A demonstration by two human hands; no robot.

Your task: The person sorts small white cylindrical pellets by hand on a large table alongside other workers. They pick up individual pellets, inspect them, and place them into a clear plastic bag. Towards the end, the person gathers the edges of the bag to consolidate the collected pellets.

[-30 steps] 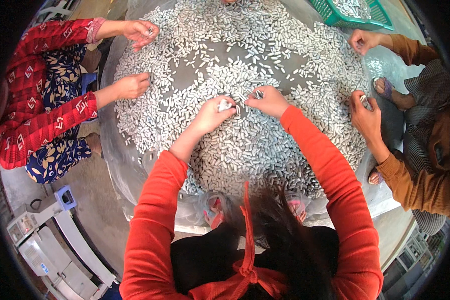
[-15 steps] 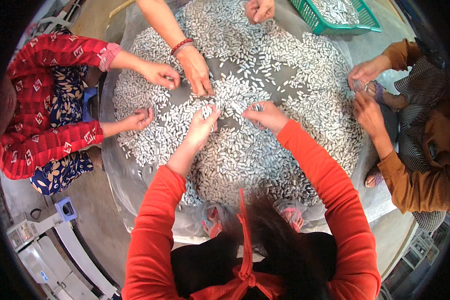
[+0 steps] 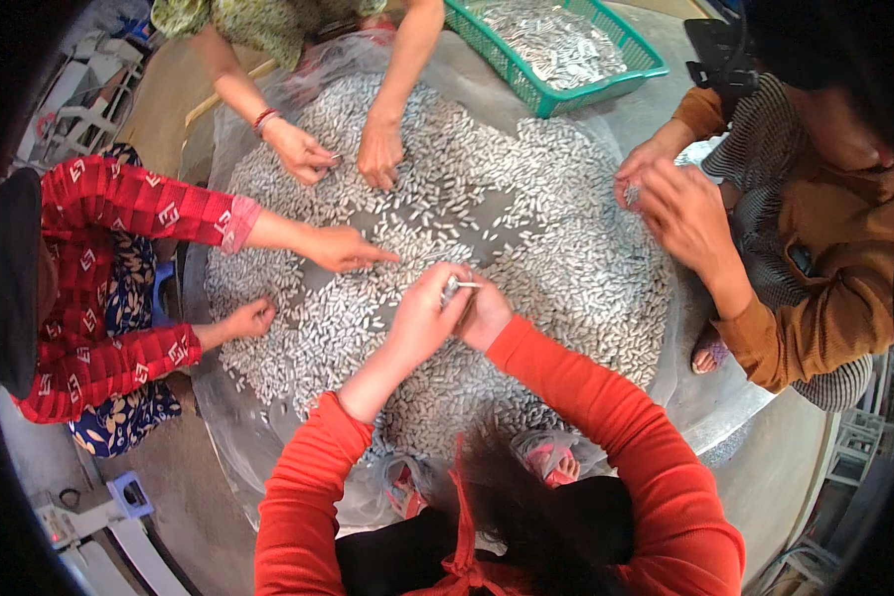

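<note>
Where my two hands meet near the middle of the worktop (image 3: 735, 397), I see a small white piece (image 3: 454, 288) pinched between them. My left hand (image 3: 422, 318) has a narrow grip closed on the piece, thumb and fingers curled around it. My right hand (image 3: 485, 313) sits just beside the left, touching it, fingers bent in; whether its grip holds anything I cannot tell. The piece is short, pale and oblong, with a thin tip sticking out toward the right hand.

A heap of like pieces (image 3: 556, 238) covers most of the round worktop, thinner near the middle, where grey surface shows. At the left edge a person in a red sleeve (image 3: 149, 209) points one hand (image 3: 343, 248) toward my hands, and that hand lies near my left one. Their other hand (image 3: 248, 318) rests on the heap lower down. At the far edge two more hands (image 3: 377, 154) press into the pieces. At the right edge a person in brown works with both hands (image 3: 680, 209) raised together. A green basket (image 3: 526, 89) of pieces stands at the far right edge.
</note>
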